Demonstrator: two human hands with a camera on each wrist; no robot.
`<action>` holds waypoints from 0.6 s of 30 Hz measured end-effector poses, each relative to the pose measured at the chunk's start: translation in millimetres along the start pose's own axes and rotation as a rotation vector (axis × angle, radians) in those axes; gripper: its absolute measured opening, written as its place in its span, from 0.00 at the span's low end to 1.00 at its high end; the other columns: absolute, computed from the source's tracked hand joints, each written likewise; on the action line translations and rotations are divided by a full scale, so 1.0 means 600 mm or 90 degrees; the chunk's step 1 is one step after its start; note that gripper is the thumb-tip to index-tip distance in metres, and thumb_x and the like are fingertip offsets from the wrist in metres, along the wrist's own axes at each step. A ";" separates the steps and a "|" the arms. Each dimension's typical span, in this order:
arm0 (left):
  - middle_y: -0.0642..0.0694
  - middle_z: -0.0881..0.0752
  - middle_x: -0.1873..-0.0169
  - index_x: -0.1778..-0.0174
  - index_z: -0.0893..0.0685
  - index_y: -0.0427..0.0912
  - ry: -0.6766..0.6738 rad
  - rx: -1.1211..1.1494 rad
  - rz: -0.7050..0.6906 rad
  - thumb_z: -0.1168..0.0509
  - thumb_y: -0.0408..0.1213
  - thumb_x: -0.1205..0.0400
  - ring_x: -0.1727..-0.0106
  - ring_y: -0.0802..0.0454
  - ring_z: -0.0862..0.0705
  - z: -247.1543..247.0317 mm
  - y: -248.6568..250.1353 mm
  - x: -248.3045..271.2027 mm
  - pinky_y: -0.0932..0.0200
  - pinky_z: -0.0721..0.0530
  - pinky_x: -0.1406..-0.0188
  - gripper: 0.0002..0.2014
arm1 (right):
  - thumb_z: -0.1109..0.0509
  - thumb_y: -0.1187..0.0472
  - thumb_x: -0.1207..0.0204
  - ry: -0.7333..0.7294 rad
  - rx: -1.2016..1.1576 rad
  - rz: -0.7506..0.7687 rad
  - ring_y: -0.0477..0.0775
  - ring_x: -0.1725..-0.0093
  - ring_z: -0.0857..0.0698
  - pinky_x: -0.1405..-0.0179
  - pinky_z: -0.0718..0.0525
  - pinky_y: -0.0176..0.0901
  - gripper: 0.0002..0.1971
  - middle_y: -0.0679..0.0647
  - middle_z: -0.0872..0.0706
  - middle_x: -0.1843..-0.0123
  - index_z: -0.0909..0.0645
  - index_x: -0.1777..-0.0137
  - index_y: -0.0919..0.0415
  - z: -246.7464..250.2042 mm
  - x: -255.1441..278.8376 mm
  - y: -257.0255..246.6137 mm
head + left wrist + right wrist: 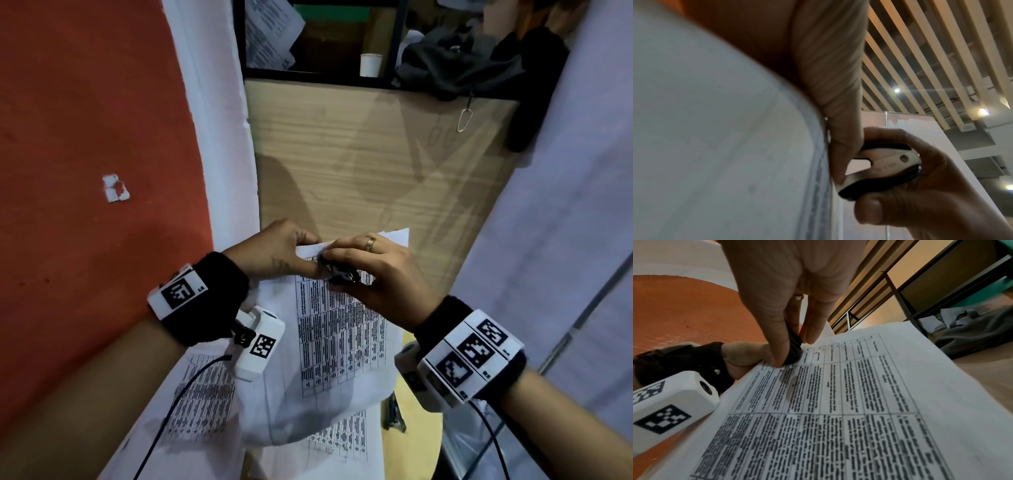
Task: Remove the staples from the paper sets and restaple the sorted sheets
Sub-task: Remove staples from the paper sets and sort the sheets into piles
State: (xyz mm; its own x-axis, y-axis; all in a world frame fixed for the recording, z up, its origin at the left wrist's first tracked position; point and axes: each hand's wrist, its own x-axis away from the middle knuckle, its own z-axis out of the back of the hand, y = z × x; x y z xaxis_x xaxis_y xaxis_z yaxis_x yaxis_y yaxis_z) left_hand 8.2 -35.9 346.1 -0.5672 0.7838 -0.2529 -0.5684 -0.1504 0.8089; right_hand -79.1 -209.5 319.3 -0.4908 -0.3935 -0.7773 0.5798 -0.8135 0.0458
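A set of printed table sheets (342, 329) is held up off the wooden desk (359, 154). My left hand (281, 251) pinches its top left corner, thumb on the front. My right hand (363, 267) grips a black and silver staple remover (339, 272), its claws set against that same corner. In the left wrist view the staple remover (879, 168) shows between thumb and fingers, pressed to the paper's edge (824, 162). The right wrist view has the remover (794, 347) as a dark shape over the table sheets (838, 402). The staple itself is hidden.
More printed sheets (202, 390) lie under my forearms at the desk's near end, with a dark tool (394, 411) beside them. A shelf at the back holds a paper cup (370, 65), papers and a dark bag (459, 65). An orange wall (85, 137) runs along the left.
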 end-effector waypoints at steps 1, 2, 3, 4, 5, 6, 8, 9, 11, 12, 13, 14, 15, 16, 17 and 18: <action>0.55 0.17 0.75 0.72 0.12 0.47 -0.004 0.007 -0.001 0.23 0.26 0.31 0.71 0.62 0.23 0.001 0.002 0.001 0.68 0.27 0.68 0.11 | 0.21 0.62 0.38 -0.001 0.005 0.003 0.59 0.53 0.13 0.56 0.16 0.50 0.18 0.56 0.11 0.48 0.13 0.47 0.64 0.001 -0.001 0.000; 0.56 0.18 0.76 0.73 0.13 0.47 -0.010 0.008 -0.004 0.24 0.24 0.31 0.72 0.62 0.23 0.001 0.003 0.002 0.69 0.27 0.70 0.13 | 0.21 0.62 0.38 -0.005 0.007 0.006 0.59 0.53 0.13 0.55 0.16 0.49 0.18 0.56 0.11 0.48 0.13 0.47 0.64 0.001 -0.001 0.000; 0.55 0.18 0.77 0.74 0.14 0.47 -0.016 0.006 -0.006 0.24 0.23 0.31 0.72 0.62 0.23 0.001 0.004 0.002 0.69 0.27 0.71 0.14 | 0.21 0.63 0.38 -0.009 0.009 0.011 0.59 0.53 0.13 0.55 0.16 0.49 0.18 0.56 0.11 0.48 0.13 0.47 0.64 0.001 -0.001 0.000; 0.55 0.18 0.77 0.74 0.14 0.47 -0.021 0.005 -0.005 0.25 0.22 0.31 0.72 0.61 0.24 0.001 0.004 0.002 0.68 0.27 0.72 0.14 | 0.21 0.63 0.38 -0.014 0.012 0.016 0.59 0.53 0.13 0.55 0.15 0.49 0.17 0.56 0.11 0.48 0.13 0.47 0.64 0.001 -0.002 -0.001; 0.54 0.19 0.77 0.74 0.15 0.47 -0.024 0.003 -0.004 0.25 0.22 0.31 0.72 0.61 0.24 0.001 0.005 0.003 0.69 0.27 0.72 0.15 | 0.21 0.63 0.38 -0.017 0.016 0.023 0.58 0.53 0.13 0.55 0.16 0.48 0.17 0.55 0.11 0.48 0.13 0.48 0.65 0.001 -0.002 -0.002; 0.54 0.19 0.76 0.74 0.15 0.46 -0.027 0.004 -0.001 0.25 0.21 0.31 0.73 0.62 0.24 0.001 0.005 0.003 0.69 0.28 0.72 0.15 | 0.21 0.63 0.37 -0.021 0.022 0.030 0.58 0.54 0.14 0.55 0.16 0.48 0.16 0.55 0.11 0.48 0.13 0.48 0.65 0.002 -0.002 -0.003; 0.53 0.19 0.76 0.74 0.15 0.46 -0.037 0.007 0.005 0.26 0.20 0.31 0.73 0.62 0.24 0.002 0.004 0.003 0.69 0.28 0.72 0.15 | 0.22 0.63 0.35 -0.030 0.033 0.050 0.58 0.56 0.14 0.56 0.17 0.47 0.15 0.55 0.11 0.49 0.13 0.48 0.64 0.002 -0.001 -0.004; 0.53 0.19 0.76 0.75 0.15 0.46 -0.046 0.008 0.006 0.26 0.20 0.31 0.72 0.61 0.24 0.003 0.005 0.003 0.69 0.28 0.72 0.16 | 0.23 0.64 0.34 -0.035 0.035 0.060 0.59 0.56 0.15 0.58 0.16 0.48 0.14 0.55 0.11 0.49 0.13 0.48 0.64 0.001 0.000 -0.004; 0.55 0.19 0.77 0.76 0.15 0.46 -0.062 0.012 0.008 0.26 0.19 0.31 0.73 0.62 0.24 0.003 0.007 0.003 0.70 0.28 0.72 0.17 | 0.23 0.65 0.33 -0.046 0.035 0.079 0.61 0.56 0.15 0.61 0.14 0.51 0.13 0.56 0.11 0.48 0.14 0.48 0.65 0.000 0.000 -0.001; 0.55 0.19 0.78 0.75 0.15 0.46 -0.064 0.018 0.009 0.27 0.18 0.31 0.73 0.63 0.24 0.003 0.006 0.002 0.71 0.27 0.72 0.17 | 0.24 0.65 0.32 -0.052 0.036 0.089 0.62 0.56 0.15 0.63 0.14 0.52 0.12 0.56 0.11 0.48 0.14 0.48 0.65 -0.001 0.000 0.001; 0.55 0.19 0.78 0.74 0.15 0.45 -0.066 0.022 0.012 0.27 0.18 0.31 0.74 0.64 0.24 0.003 0.007 0.002 0.72 0.27 0.72 0.16 | 0.24 0.66 0.32 -0.057 0.038 0.100 0.62 0.56 0.15 0.64 0.14 0.53 0.12 0.57 0.12 0.48 0.14 0.48 0.65 -0.002 -0.001 0.003; 0.55 0.19 0.77 0.72 0.15 0.43 -0.068 0.026 0.012 0.27 0.18 0.31 0.73 0.64 0.24 0.002 0.008 0.002 0.72 0.27 0.72 0.15 | 0.24 0.66 0.31 -0.062 0.040 0.110 0.62 0.57 0.15 0.65 0.14 0.53 0.11 0.57 0.12 0.48 0.14 0.48 0.66 -0.002 -0.002 0.004; 0.54 0.18 0.76 0.71 0.15 0.42 -0.071 0.033 0.013 0.27 0.18 0.31 0.73 0.63 0.23 0.002 0.008 0.002 0.72 0.26 0.71 0.13 | 0.24 0.67 0.31 -0.064 0.042 0.119 0.62 0.57 0.15 0.65 0.14 0.52 0.11 0.58 0.12 0.48 0.14 0.48 0.66 -0.001 -0.003 0.004; 0.54 0.18 0.75 0.70 0.14 0.41 -0.075 0.039 0.012 0.27 0.18 0.31 0.72 0.62 0.23 0.002 0.008 0.002 0.72 0.26 0.71 0.13 | 0.24 0.67 0.31 -0.065 0.042 0.125 0.62 0.58 0.15 0.66 0.14 0.52 0.11 0.58 0.11 0.48 0.14 0.49 0.66 0.001 -0.004 0.004; 0.54 0.17 0.75 0.69 0.14 0.41 -0.078 0.042 0.011 0.27 0.18 0.31 0.71 0.62 0.22 0.002 0.007 0.001 0.72 0.25 0.70 0.12 | 0.24 0.67 0.31 -0.065 0.043 0.130 0.63 0.59 0.15 0.66 0.15 0.52 0.11 0.58 0.11 0.48 0.14 0.49 0.66 0.002 -0.004 0.004; 0.54 0.17 0.75 0.69 0.14 0.41 -0.082 0.040 0.012 0.27 0.18 0.31 0.71 0.62 0.22 0.003 0.007 0.001 0.71 0.25 0.69 0.12 | 0.25 0.67 0.31 -0.066 0.042 0.133 0.63 0.60 0.16 0.66 0.15 0.52 0.11 0.58 0.11 0.49 0.14 0.49 0.66 0.003 -0.004 0.004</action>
State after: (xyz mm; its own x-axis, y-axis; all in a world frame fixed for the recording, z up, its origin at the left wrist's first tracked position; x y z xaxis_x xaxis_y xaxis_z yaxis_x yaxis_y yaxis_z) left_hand 6.5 -35.1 350.3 -0.4940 0.8524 -0.1713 -0.5177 -0.1300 0.8457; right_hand -78.0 -211.2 322.6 -0.4316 -0.5951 -0.6780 0.6333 -0.7351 0.2420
